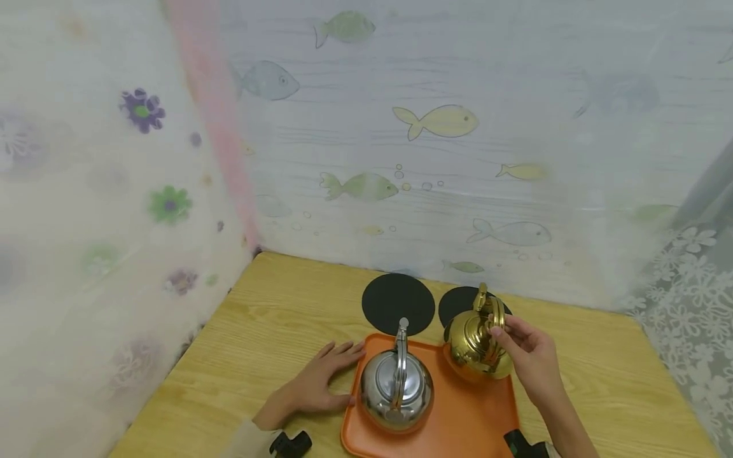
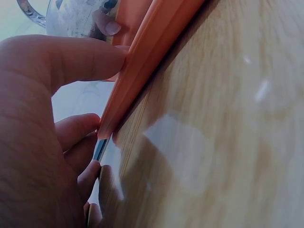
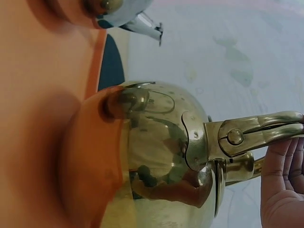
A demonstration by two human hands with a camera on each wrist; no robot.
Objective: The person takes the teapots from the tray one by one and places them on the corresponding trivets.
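A shiny gold kettle [image 1: 472, 343] is over the far right corner of the orange tray [image 1: 458, 420]. My right hand [image 1: 532, 359] grips its handle [image 3: 261, 130] with thumb and fingers. Whether the kettle's base touches the tray is hard to tell. A silver kettle [image 1: 395, 391] stands upright on the tray's left half, its handle raised. My left hand [image 1: 317, 385] lies along the tray's left side, fingers extended. In the left wrist view the thumb [image 2: 90, 59] touches the tray's rim [image 2: 137, 71], and a fingertip reaches its corner.
Two black round mats lie behind the tray on the wooden table [image 1: 275, 305]: the left mat [image 1: 397, 302] shows fully, while the gold kettle partly covers the right mat [image 1: 455, 302]. A fish-patterned curtain [image 1: 366, 127] hangs behind, a flowered one [image 1: 114, 254] on the left.
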